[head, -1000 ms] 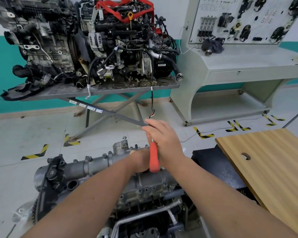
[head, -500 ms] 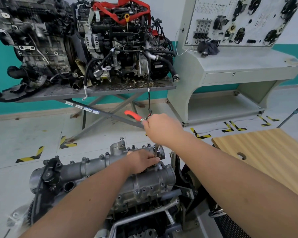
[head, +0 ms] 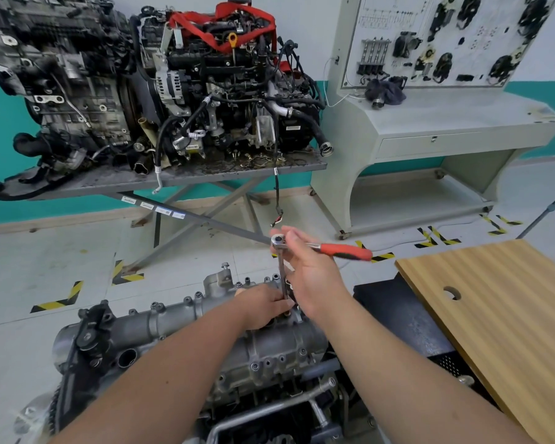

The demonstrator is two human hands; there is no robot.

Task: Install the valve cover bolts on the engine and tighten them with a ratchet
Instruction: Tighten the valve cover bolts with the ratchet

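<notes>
A grey aluminium valve cover (head: pixel 180 318) tops the engine in front of me, with several dark bolts (head: pixel 198 294) standing along its far edge. A ratchet (head: pixel 343 250) with a red handle points right; its chrome head sits on a long vertical extension bar (head: pixel 282 277) that reaches down to the cover's right end. My right hand (head: pixel 311 267) grips the ratchet just behind its head. My left hand (head: pixel 266 307) pinches the lower end of the extension at the cover. The socket and the bolt under it are hidden by my fingers.
A wooden board (head: pixel 500 315) with a hole lies to the right over a black stand (head: pixel 404 318). Two other engines (head: pixel 205 91) sit on a scissor-leg metal table (head: pixel 205 174) behind. A grey training console (head: pixel 446 123) stands at the back right. Yellow-black tape marks the floor.
The ratchet handle swung round: it hung down toward me, then pointed left, and now points right. My left hand stayed on the extension at the cover.
</notes>
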